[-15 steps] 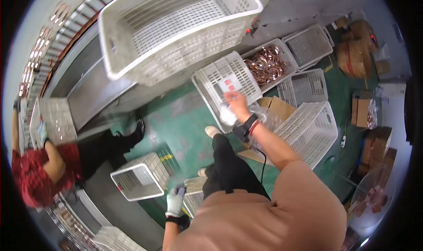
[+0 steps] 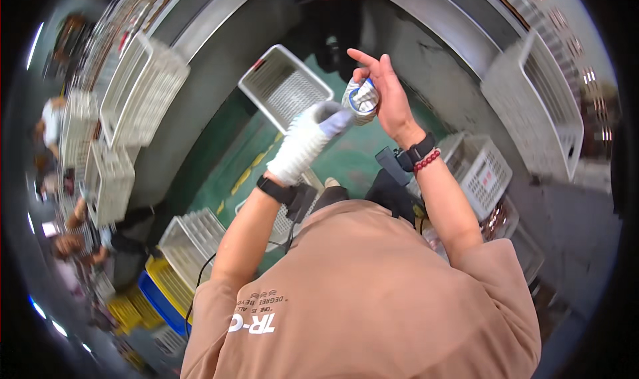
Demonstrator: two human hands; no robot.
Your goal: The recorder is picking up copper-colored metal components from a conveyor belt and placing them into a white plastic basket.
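The person's left hand (image 2: 305, 142), wearing a white knit glove with blue-grey fingertips, is reaching across to a crumpled white and grey glove (image 2: 361, 101) and touching it with its fingertips. The bare right hand (image 2: 386, 99) is holding that crumpled glove against its palm, fingers spread upward. A black wristband and a red bead bracelet (image 2: 426, 160) are sitting on the right wrist. Just beyond the hands, a white perforated plastic basket (image 2: 283, 86) is lying on the green floor (image 2: 249, 159). More white plastic crates (image 2: 143, 92) are standing at the left, and another (image 2: 546, 106) at the right.
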